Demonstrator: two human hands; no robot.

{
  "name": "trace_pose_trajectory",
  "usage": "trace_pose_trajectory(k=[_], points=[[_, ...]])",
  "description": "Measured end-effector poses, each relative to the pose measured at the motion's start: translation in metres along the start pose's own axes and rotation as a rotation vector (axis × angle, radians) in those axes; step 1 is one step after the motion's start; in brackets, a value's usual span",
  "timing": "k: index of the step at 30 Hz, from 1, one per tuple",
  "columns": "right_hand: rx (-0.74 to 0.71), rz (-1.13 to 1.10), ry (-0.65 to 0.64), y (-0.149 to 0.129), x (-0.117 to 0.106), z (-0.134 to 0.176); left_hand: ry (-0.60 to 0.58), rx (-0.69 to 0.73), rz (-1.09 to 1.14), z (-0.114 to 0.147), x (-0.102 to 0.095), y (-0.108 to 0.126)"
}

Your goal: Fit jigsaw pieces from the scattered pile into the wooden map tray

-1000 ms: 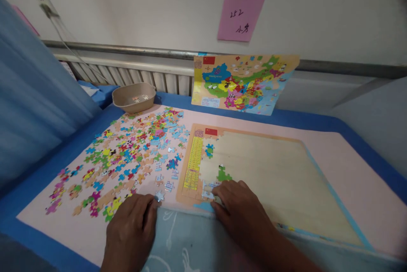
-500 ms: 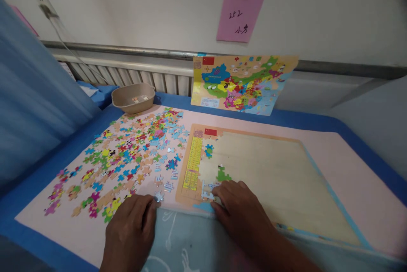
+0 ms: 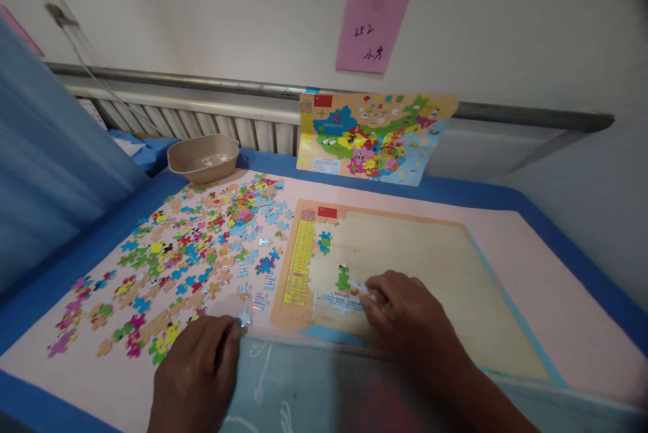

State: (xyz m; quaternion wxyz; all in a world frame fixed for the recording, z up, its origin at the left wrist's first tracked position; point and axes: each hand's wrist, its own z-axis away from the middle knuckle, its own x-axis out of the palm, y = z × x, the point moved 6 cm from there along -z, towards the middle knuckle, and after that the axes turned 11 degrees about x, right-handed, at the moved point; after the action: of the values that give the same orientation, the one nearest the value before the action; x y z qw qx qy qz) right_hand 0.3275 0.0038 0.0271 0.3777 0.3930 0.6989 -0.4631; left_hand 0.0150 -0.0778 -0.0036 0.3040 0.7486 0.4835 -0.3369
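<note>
A shallow wooden puzzle board (image 3: 415,257) with a tan and blue border lies in front of me. Between its fingertips, my right hand (image 3: 405,308) pinches a small puzzle piece (image 3: 357,287) above the board's lower left part. Below that piece are joined light pieces with printed text (image 3: 331,302); a green piece (image 3: 343,277) and a blue-green piece (image 3: 325,241) lie farther up. My left hand (image 3: 197,369) rests curled at the near edge of the pink sheet, its inner fingers hidden. Close by its fingertips is a pale blue piece (image 3: 245,317).
Many loose puzzle pieces (image 3: 187,250) spread over the pink sheet (image 3: 496,244) at left. Behind them stands a beige basket (image 3: 202,161) holding a few pieces. A printed map (image 3: 374,136) leans against the wall rail. A blue curtain (image 3: 50,149) hangs at left.
My right hand has risen from the text pieces and moved right, now showing a piece in its fingertips. My left hand stays by the pale blue piece. The view has shifted slightly.
</note>
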Motion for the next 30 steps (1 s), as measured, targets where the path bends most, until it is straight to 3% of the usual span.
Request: trace_pose_trajectory(k=[6, 18, 23, 26, 30], points=[[0.216, -0.118, 0.070, 0.021, -0.013, -0.010, 0.006, 0.040, -0.037, 0.000, -0.003, 0.000], [0.314, -0.394, 0.139, 0.024, -0.010, -0.006, -0.004, 0.055, -0.038, -0.003, 0.006, -0.004], [0.344, -0.418, 0.094, 0.028, -0.007, -0.007, 0.092, 0.112, -0.102, -0.005, -0.009, 0.004], [0.352, -0.435, 0.077, 0.027, -0.006, -0.006, 0.087, 0.120, -0.125, 0.005, -0.018, 0.001], [0.374, -0.478, 0.030, 0.027, -0.001, -0.005, 0.054, 0.162, -0.132, 0.040, -0.019, -0.017]])
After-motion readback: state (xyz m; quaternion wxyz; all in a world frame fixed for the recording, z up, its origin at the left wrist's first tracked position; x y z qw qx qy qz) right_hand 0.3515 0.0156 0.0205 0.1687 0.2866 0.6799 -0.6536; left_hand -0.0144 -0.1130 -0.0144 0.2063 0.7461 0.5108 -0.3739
